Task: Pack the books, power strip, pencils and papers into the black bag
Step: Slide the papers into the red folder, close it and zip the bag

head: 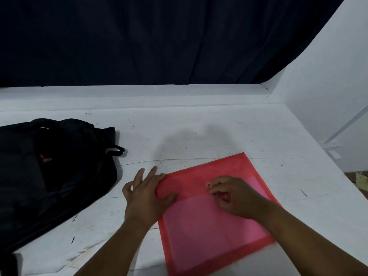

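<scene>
Head view puts the red folder [215, 206] flat under my 2 hands, its long axis running away from me. My left hand [145, 198], fingers spread wide, presses its near-left corner; my right hand [231, 196] pinches the clasp (I judge). The black bag [49, 176] lies left, nearer my left hand, on the scuffed white table [199, 126] before a dark curtain [159, 36].

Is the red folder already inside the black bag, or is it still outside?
Outside. The red folder lies flat on the white table, beside the black bag, under both hands.
</scene>
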Tool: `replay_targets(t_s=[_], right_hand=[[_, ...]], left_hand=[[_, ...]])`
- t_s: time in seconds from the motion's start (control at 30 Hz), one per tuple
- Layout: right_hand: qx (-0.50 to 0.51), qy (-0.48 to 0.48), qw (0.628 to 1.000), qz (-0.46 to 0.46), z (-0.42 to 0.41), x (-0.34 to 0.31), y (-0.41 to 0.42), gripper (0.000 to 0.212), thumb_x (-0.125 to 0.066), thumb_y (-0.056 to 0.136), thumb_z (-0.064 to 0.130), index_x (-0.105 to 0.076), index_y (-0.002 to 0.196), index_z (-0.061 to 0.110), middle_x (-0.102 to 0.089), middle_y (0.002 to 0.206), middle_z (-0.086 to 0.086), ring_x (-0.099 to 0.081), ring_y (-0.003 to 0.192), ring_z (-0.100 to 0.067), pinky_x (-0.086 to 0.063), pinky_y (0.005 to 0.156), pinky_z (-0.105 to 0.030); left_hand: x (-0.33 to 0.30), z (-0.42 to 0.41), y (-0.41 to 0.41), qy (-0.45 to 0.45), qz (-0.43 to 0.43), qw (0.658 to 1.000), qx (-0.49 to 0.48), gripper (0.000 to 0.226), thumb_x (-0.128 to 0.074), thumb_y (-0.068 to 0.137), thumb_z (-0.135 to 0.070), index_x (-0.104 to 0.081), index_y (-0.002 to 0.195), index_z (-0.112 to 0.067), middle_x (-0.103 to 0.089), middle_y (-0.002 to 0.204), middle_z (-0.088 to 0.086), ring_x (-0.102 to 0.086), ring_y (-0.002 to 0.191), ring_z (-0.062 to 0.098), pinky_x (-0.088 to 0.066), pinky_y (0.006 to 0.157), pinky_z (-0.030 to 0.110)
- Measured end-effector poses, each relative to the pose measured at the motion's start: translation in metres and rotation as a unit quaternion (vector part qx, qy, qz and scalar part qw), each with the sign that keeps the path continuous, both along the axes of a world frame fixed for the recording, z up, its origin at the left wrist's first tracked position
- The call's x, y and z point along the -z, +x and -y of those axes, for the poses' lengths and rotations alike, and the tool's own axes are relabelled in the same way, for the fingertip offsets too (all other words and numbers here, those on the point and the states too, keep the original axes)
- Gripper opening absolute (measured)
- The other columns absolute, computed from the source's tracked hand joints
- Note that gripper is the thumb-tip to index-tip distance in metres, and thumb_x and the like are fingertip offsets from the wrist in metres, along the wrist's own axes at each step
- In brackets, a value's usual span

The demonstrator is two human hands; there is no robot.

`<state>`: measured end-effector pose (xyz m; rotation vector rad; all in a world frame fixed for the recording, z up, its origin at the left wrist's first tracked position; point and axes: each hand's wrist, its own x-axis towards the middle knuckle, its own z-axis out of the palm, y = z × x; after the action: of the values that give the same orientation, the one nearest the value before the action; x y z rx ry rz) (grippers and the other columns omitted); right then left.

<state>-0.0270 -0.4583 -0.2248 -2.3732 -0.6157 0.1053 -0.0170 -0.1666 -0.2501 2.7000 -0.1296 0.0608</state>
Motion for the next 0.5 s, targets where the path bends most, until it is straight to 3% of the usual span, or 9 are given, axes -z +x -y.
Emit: replay_targets(t_s=[0.1, 0.23, 0.43, 0.5], right_hand=[[0.007, 0.008, 1.000, 0.015, 0.002, 0.006, 0.002, 0.020, -0.072, 0.083, 0.007, -0.078, 0.101, 0.013, -0.069, 0.108, 0.008, -0.060, 0.110, 0.008, -0.056, 0.088, -0.023], [0.045, -0.025, 0.996, 0.067, 0.000, 0.010, -0.003, 0.022, -0.065, 0.083, 0.032, -0.078, 0.098, 0.022, -0.070, 0.099, 0.013, -0.062, 0.092, 0.003, -0.054, 0.078, -0.019], [0.081, -0.021, 0.988, 0.128, -0.010, 0.021, -0.011, 0.023, -0.067, 0.082, 0.030, -0.077, 0.099, 0.018, -0.071, 0.097, 0.012, -0.056, 0.087, 0.002, -0.048, 0.075, -0.013], [0.091, -0.042, 0.985, 0.140, -0.014, 0.023, -0.010, 0.025, -0.066, 0.082, 0.032, -0.077, 0.100, 0.018, -0.071, 0.097, 0.010, -0.056, 0.088, 0.000, -0.051, 0.075, -0.018]], left_hand=[[0.001, 0.000, 0.000, -0.002, 0.002, 1.000, -0.001, 0.086, -0.037, 0.069, -0.089, -0.050, 0.139, -0.040, -0.028, 0.161, -0.017, -0.006, 0.154, 0.013, 0.000, 0.116, 0.044], [0.002, 0.000, 0.000, -0.001, 0.003, 1.000, 0.001, 0.087, -0.036, 0.069, -0.091, -0.050, 0.139, -0.041, -0.029, 0.161, -0.017, -0.007, 0.154, 0.012, 0.000, 0.116, 0.043], [0.000, 0.000, 0.000, -0.011, -0.004, 1.000, 0.003, 0.083, -0.039, 0.069, -0.089, -0.049, 0.138, -0.043, -0.031, 0.160, -0.018, -0.007, 0.154, 0.012, 0.000, 0.117, 0.043], [-0.001, 0.000, 0.000, -0.025, -0.004, 1.000, -0.001, 0.084, -0.041, 0.072, -0.089, -0.045, 0.141, -0.041, -0.036, 0.157, -0.016, -0.008, 0.153, 0.013, -0.001, 0.118, 0.044]])
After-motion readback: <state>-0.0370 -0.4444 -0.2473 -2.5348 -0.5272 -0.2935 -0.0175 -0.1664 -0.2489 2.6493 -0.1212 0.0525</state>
